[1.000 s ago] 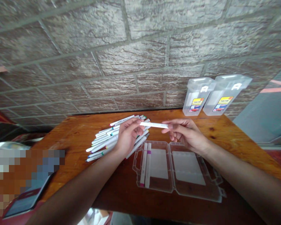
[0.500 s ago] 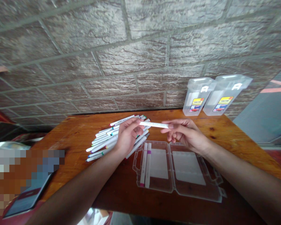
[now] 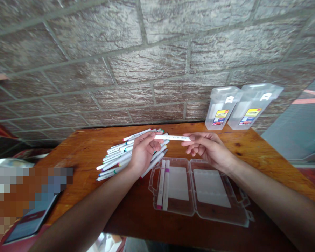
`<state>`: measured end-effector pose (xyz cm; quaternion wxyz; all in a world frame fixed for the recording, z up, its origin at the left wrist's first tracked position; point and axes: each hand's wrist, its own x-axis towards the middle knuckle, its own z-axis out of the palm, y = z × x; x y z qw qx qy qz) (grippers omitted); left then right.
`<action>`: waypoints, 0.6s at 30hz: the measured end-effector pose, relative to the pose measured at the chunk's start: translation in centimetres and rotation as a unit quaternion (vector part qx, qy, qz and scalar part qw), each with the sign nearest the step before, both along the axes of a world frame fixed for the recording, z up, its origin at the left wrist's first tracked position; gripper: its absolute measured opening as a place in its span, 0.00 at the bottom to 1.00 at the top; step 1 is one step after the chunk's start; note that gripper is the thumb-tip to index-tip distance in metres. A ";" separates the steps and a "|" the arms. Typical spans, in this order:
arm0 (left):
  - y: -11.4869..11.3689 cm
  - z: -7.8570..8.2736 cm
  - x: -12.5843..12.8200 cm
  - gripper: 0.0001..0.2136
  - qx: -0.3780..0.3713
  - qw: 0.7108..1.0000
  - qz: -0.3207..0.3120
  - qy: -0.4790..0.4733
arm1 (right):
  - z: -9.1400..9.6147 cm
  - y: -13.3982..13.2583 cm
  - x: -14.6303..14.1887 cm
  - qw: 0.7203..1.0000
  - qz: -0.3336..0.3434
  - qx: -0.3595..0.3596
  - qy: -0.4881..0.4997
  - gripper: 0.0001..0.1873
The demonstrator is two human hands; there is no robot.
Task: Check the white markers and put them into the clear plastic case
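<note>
A white marker (image 3: pixel 172 137) lies level between my hands, small print along its barrel facing me. My left hand (image 3: pixel 145 151) pinches its left end, and my right hand (image 3: pixel 206 146) pinches the right end between thumb and fingers. Behind and under my left hand is a loose pile of white markers (image 3: pixel 115 161) with coloured bands and tips. Below my hands an open clear plastic case (image 3: pixel 192 210) rests on the table. Two markers (image 3: pixel 163 185) lie side by side at the left of its left half.
Two translucent lidded boxes (image 3: pixel 217 112) with yellow labels stand at the back right against the brick wall (image 3: pixel 157 63). A tablet or phone (image 3: pixel 33 218), partly blurred out, is at the left edge of the wooden table (image 3: pixel 76 154).
The marker has turned slightly about its length, so its print shows more clearly. My right fingers have shifted a little on its end; the pile and case are unchanged.
</note>
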<state>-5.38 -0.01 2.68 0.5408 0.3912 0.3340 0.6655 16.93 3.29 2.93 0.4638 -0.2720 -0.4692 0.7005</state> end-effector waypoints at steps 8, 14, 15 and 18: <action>-0.5 0.2 0.2 0.12 0.000 0.999 -0.034 0.011 | -0.1 0.4 0.0 0.998 -0.064 0.000 -0.016 0.11; -1.0 0.1 0.0 0.14 0.031 0.996 -0.082 0.030 | -0.2 0.6 0.0 0.997 -0.071 -0.018 -0.007 0.12; -1.0 0.1 0.0 0.14 0.037 0.995 -0.087 0.034 | -0.2 0.7 0.0 0.997 -0.070 -0.023 -0.006 0.12; -1.2 0.2 0.0 0.14 0.053 0.993 -0.100 0.043 | -0.3 0.8 0.1 0.997 -0.070 -0.036 -0.005 0.12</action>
